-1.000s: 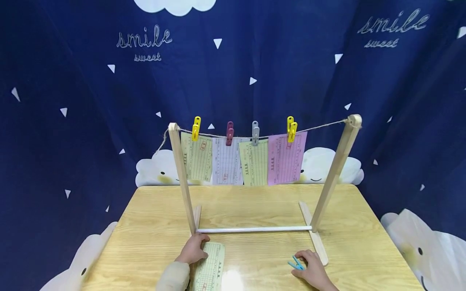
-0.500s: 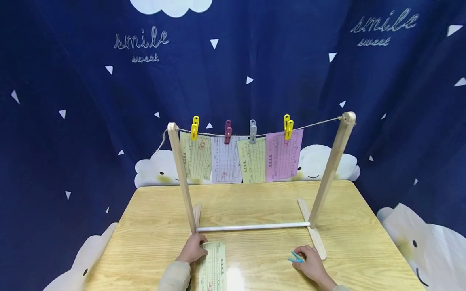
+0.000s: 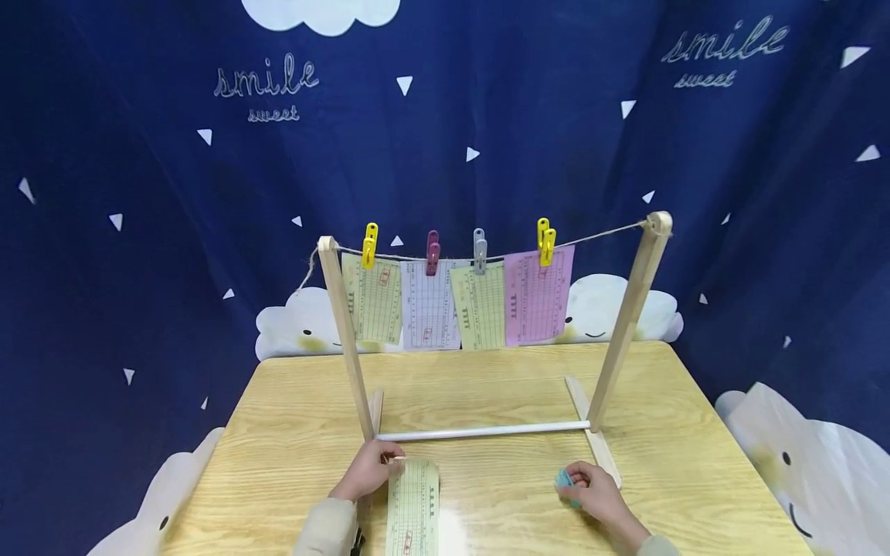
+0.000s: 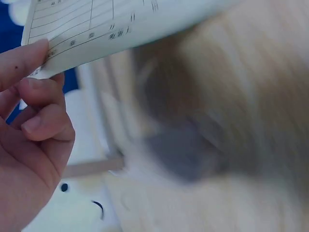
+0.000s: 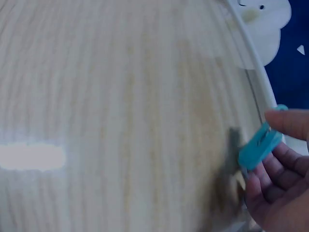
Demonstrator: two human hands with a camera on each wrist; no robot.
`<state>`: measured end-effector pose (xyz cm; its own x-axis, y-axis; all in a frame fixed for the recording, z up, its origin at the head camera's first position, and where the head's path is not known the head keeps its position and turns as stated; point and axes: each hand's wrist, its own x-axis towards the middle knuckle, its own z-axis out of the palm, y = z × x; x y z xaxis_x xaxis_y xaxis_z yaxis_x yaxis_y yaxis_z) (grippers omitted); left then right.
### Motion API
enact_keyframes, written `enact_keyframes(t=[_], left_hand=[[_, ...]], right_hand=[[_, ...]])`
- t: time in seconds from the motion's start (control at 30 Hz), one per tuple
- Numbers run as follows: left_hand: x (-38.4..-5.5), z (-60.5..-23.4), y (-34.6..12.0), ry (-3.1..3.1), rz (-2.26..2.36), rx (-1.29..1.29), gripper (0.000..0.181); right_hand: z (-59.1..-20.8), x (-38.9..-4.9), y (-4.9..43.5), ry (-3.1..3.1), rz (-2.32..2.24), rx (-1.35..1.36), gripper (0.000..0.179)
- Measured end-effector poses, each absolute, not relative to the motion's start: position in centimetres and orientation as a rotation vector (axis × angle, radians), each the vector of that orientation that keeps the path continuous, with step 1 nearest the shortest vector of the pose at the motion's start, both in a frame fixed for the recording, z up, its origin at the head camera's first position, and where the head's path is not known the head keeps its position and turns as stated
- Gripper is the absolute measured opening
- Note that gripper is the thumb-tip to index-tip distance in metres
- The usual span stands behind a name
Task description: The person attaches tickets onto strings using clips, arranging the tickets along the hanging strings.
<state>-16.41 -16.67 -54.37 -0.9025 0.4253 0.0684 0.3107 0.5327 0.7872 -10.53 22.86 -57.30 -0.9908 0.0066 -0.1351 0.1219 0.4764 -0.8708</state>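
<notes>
My left hand pinches a pale green printed form near its top left corner, between thumb and finger. In the left wrist view the form is held up with its lower part out of frame. On the right, my right hand holds a light blue clothespin above the table. The right wrist view shows that clothespin between thumb and fingers. Beyond both hands, a string carries two pale green slips, a white slip and a pink slip, each under a clothespin.
A left wooden post and a right wooden post hold the string. A white rod joins their bases low down. The wooden table ends at a dark blue curtain behind.
My left hand has lifted the form's top edge and shifted it slightly right. The light blue clothespin has turned in my right hand. The whole head view has drifted slightly.
</notes>
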Motion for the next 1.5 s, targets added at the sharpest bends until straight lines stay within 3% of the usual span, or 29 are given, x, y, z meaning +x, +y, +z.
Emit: enact_keyframes(t=[0.23,0.57,0.93,1.2,1.5], left_hand=[[-16.5,-51.5,-14.7,2.607,1.418,0.652,0.010],[-16.3,-49.2,-11.2,2.624,1.565,0.694,0.007],[-15.3,-43.5,-6.3,2.594,1.889,0.744,0.007],[-15.7,-41.6,-4.6,2.635,1.977,0.799,0.011],[-16.2,-39.0,-2.7,2.614,2.104,0.753,0.006]], right_hand=[[-55.2,-11.2,23.2,2.392,-1.718,0.094,0.045],[-52.4,-12.3,24.3,2.309,-1.826,-0.020,0.049],[-46.9,-12.7,24.5,2.449,-1.989,-0.248,0.023],[-43.7,-13.3,24.7,2.605,-1.901,-0.303,0.035],[-39.2,-14.5,25.5,2.742,-1.798,-0.468,0.030]])
